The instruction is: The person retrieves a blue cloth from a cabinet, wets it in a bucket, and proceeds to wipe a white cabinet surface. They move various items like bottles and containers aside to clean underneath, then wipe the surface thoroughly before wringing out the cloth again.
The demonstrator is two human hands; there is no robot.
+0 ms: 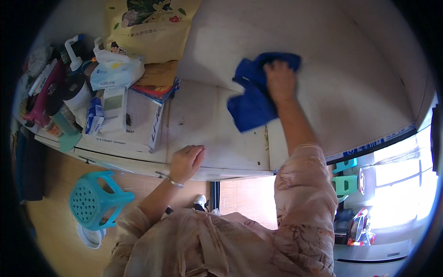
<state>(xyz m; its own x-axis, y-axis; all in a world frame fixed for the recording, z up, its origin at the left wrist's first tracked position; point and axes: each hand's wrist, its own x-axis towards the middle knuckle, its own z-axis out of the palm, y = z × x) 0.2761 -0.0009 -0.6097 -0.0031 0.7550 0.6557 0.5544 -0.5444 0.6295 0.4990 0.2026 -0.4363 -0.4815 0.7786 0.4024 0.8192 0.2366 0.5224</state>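
Observation:
My right hand [281, 80] presses a blue cloth [254, 100] flat against the pale upright panel [346, 79] at the back right of a white cabinet top [207, 131]. Part of the cloth spreads to the left of the hand, and my fingertips lie on its upper part. My left hand [188, 162], with a bracelet at the wrist, rests at the front edge of the cabinet top, its fingers curled, with nothing seen in it. Small dark specks lie on the surface near the panel's lower left edge.
At the left stand a shoe box [138, 138], a pack of tissues [114, 72], a pump bottle [74, 59], a white carton [114, 107] and a large yellow bag [148, 38]. A turquoise plastic stool [86, 200] is on the floor, beside a white basin [90, 236].

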